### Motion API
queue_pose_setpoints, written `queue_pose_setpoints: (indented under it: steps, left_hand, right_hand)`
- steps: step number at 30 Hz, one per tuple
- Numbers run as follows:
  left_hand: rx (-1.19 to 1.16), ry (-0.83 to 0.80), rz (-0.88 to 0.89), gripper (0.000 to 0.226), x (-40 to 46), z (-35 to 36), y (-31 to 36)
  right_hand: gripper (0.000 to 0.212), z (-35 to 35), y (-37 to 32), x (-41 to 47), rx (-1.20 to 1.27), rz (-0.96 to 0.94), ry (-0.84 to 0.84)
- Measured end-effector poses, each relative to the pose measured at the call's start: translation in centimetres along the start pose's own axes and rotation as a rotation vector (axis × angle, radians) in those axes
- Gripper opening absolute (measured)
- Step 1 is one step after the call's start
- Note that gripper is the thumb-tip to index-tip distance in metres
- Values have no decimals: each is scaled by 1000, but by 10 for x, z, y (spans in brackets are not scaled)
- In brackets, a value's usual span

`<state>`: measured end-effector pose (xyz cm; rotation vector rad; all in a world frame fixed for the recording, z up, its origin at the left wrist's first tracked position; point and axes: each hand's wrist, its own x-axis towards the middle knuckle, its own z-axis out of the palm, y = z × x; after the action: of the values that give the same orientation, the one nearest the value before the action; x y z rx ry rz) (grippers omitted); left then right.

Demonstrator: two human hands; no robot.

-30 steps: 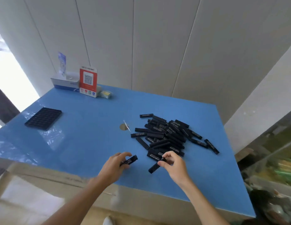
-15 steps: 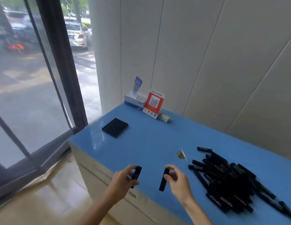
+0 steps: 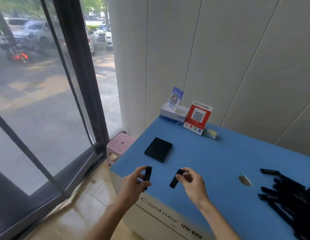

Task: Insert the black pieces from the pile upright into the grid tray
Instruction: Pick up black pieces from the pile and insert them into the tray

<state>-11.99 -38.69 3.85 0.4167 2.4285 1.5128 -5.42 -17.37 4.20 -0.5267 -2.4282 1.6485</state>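
I can read "Cashier" printed on the white front of the blue counter [image 3: 220,161], with two Chinese characters after it that I cannot make out fully. At the counter's far edge against the wall stands a white and blue box [image 3: 173,115] lettered "CHNT", with a small blue QR card [image 3: 175,97] rising from it. Just beside the box stands a red QR sign [image 3: 197,117] with a row of small payment icons along its foot; its top line is too small for me to read.

My left hand [image 3: 133,182] pinches one black piece [image 3: 147,175] between thumb and fingers, held nearly upright over the counter's near corner. My right hand [image 3: 190,182] pinches a second black piece [image 3: 175,178] by its top end, tilted, its lower end hanging toward the counter. The two pieces are near each other but apart.

The grid tray [image 3: 158,149] lies flat on the counter beyond both hands, closer to the left one. I see no pieces in its cells. The pile of black pieces [image 3: 289,194] lies on the counter well to the right of my right hand, running out of view. Their white lettering is blurred.
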Motion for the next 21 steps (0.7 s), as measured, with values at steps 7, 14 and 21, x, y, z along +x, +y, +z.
queue_pose_setpoints:
  steps: [7, 14, 21]
  left_hand:
    - [-4, -68, 1, 41, 85, -13, -13]
    - [48, -146, 33, 36, 171, -14, -24]
    - [49, -123, 49, 35, 250, -3, -26]
  right_hand:
    - [10, 20, -1, 64, 45, 40, 82]
    - [15, 31, -1, 147, 87, 76, 135]
    - [20, 45, 7, 218, 115, 97, 182]
